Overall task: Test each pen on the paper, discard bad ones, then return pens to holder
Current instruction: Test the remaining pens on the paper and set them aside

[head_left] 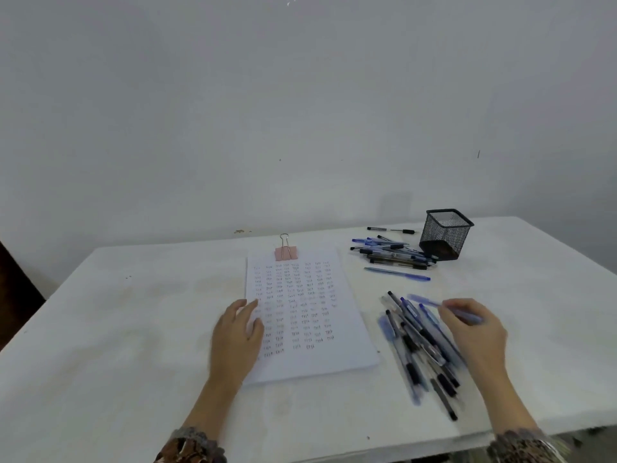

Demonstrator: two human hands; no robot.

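Holding blue pen [425,300] in right hand [475,332]; long axis pointing left; left hand [237,335] flat on paper [334,359]

Bare table [127,312] is lying open left of the paper [310,295]; the near pen pile [417,345], far pen pile [390,253] and mesh holder [445,233] are crowding the right.
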